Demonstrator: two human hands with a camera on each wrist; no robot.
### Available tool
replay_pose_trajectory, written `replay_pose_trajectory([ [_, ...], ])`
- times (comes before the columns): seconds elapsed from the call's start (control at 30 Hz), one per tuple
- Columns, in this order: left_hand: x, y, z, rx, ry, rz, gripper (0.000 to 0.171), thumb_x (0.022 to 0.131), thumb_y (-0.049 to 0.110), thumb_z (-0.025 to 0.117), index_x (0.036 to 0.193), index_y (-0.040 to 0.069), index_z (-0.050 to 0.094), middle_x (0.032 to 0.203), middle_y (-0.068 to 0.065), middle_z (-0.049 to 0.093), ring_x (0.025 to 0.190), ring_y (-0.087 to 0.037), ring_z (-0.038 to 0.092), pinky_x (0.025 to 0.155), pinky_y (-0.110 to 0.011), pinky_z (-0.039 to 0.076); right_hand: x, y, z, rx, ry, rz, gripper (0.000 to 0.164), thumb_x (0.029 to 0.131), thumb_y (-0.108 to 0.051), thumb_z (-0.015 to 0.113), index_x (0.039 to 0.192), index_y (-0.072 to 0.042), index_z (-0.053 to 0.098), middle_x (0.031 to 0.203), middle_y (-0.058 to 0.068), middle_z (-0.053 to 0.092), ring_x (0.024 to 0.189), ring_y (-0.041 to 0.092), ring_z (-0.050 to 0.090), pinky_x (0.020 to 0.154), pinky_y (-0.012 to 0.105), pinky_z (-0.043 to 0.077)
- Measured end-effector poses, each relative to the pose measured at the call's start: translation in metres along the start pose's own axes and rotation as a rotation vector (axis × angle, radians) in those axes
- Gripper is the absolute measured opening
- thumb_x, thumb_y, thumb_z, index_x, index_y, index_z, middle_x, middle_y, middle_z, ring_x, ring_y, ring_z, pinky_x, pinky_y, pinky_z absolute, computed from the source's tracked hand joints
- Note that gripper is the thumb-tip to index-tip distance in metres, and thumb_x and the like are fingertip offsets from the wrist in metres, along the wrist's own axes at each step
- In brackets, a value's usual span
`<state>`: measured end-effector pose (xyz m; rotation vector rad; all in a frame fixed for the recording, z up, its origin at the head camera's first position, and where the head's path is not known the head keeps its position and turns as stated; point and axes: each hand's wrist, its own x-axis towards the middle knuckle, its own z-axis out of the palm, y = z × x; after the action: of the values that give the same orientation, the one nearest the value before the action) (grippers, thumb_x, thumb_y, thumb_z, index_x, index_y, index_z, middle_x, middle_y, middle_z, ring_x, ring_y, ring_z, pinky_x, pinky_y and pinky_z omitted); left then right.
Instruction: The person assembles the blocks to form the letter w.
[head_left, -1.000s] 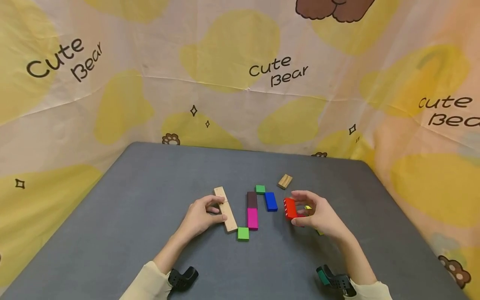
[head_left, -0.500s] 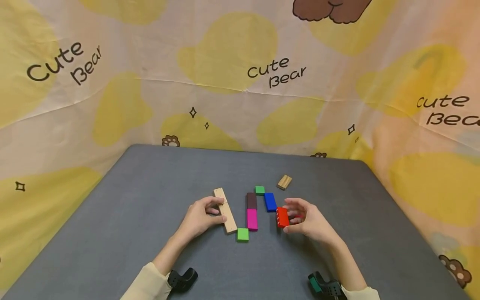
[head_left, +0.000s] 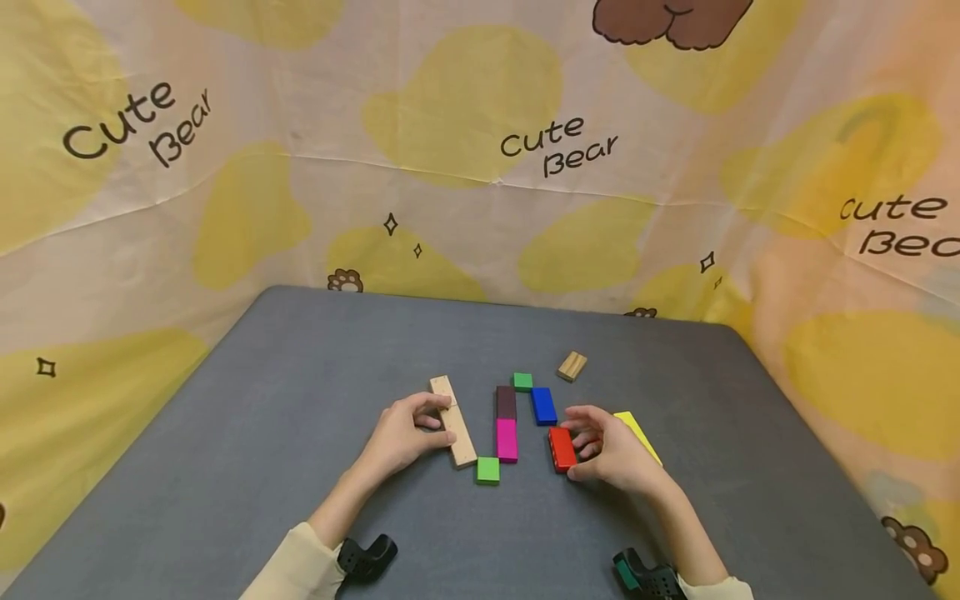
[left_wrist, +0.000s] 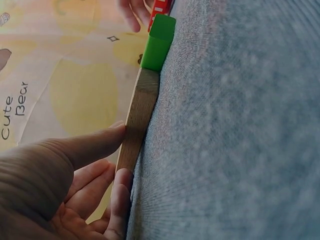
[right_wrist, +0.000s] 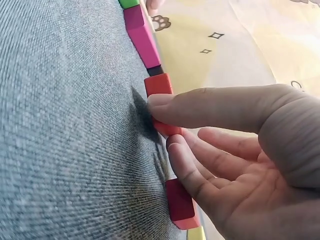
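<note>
Two pale wooden blocks lie end to end on the grey table. My left hand holds the nearer one, thumb against one edge and a finger at the other side. A light green block touches its near end. My right hand pinches a red block with white marks on one side, just below a blue block. A shadow lies beside the red block in the right wrist view. Behind my right fingers is a crimson block, hidden in the head view.
Between the hands, a magenta block and a dark brown block form a line. A darker green block sits behind. A striped wooden piece lies farther back, and a yellow block shows beyond the right hand.
My right hand has carried the red block left and nearer to me, to just below the blue block. The yellow block now shows more fully. My left hand stays on the wooden blocks.
</note>
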<state>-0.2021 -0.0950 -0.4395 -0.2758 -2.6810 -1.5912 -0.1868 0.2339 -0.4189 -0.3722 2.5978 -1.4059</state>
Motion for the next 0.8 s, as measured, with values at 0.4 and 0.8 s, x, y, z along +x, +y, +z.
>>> replay_pose_trajectory([
  [0.4,0.0009,-0.002,0.0038,0.003,-0.005,-0.006,0.047,0.075,0.014,0.088,0.119,0.012,0.07,0.113,0.001,0.069,0.089,-0.014,0.065,0.077,-0.038,0.051,-0.0032,0.0014,0.0048,-0.024,0.006,0.01,0.074,0.067,0.005,0.087,0.132,0.003,0.053,0.121,0.013,0.063,0.086,0.022,0.061,0.071,0.03,0.053],
  [0.8,0.0012,-0.0025,0.0007,-0.002,0.005,-0.007,0.046,0.075,0.014,0.087,0.118,0.013,0.07,0.113,0.002,0.069,0.09,-0.013,0.065,0.077,-0.037,0.05,-0.0002,-0.0009,0.0084,0.014,0.019,0.058,0.076,0.069,0.008,0.085,0.136,0.002,0.05,0.127,0.016,0.061,0.08,0.023,0.063,0.066,0.032,0.055],
])
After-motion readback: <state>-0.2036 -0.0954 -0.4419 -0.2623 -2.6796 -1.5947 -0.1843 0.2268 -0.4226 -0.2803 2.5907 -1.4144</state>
